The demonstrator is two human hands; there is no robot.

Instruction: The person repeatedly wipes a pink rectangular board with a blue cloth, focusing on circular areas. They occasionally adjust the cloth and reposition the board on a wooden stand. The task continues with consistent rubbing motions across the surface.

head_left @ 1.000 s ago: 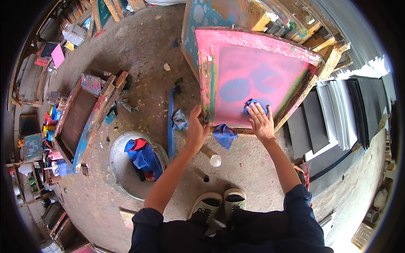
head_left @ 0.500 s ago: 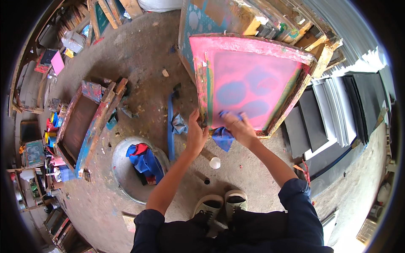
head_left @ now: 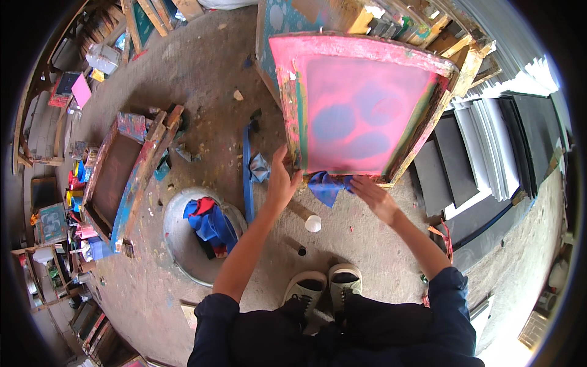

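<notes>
A wooden-framed printing screen (head_left: 367, 92) with pink mesh and several blue-grey oval shapes stands tilted in front of me. My left hand (head_left: 283, 182) holds the frame's lower left corner, fingers curled around its edge. At the frame's bottom edge, my right hand (head_left: 373, 194) grips a blue cloth (head_left: 327, 187), which hangs partly off the near side of the frame. The fingertips of that hand press the cloth against the lower rim.
A metal tub (head_left: 183, 257) with blue and red cloths (head_left: 212, 226) stands at left, beside another framed screen (head_left: 117, 174). A cardboard tube (head_left: 310, 221) lies near my shoes (head_left: 306, 287). Stacked dark and white sheets (head_left: 483, 153) lean at right. Cluttered shelves line the left.
My right hand has moved down and right from the mesh to the frame's bottom edge, taking the blue cloth with it. The left hand stays at the corner.
</notes>
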